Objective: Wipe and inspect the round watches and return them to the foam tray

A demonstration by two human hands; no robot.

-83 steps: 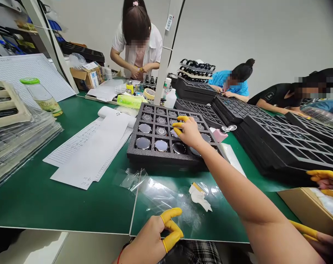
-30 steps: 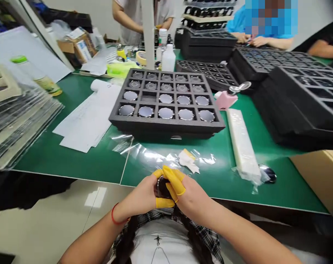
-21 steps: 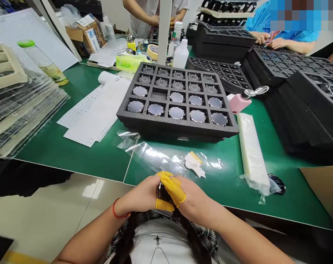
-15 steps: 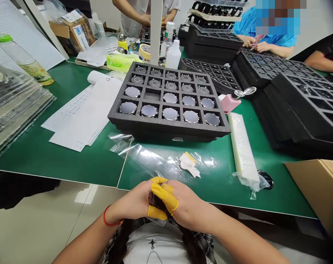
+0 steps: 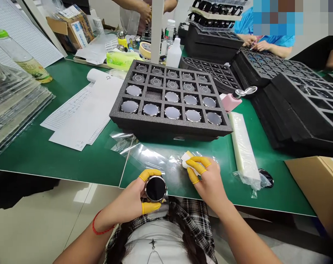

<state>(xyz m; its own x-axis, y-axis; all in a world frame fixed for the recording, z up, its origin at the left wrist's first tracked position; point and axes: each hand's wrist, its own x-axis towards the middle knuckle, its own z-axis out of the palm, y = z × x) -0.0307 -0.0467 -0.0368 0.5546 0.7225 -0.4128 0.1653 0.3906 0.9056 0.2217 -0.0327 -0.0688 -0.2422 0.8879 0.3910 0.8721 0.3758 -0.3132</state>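
Note:
My left hand (image 5: 133, 200), with yellow finger cots, holds a round dark watch case (image 5: 155, 188) between thumb and fingers near the table's front edge. My right hand (image 5: 207, 179) reaches over the clear plastic bags (image 5: 152, 159), and its yellow-tipped fingers pinch a small white cloth (image 5: 186, 164) lying there. Beyond them stands a black foam tray (image 5: 170, 126) whose cells hold several round watch cases; one cell (image 5: 153, 95) in the second row is empty.
White paper sheets (image 5: 84, 110) lie left of the tray. A pink dispenser bottle (image 5: 232, 101) and a long white bagged strip (image 5: 245, 150) lie right of it. Stacked black foam trays (image 5: 298, 106) fill the right side. A cardboard box (image 5: 317, 183) sits at the near right. Other people work at the far side.
My hands were together round the watch case; now the right hand has left it and moved right to the white cloth. The left hand still holds the case, face up.

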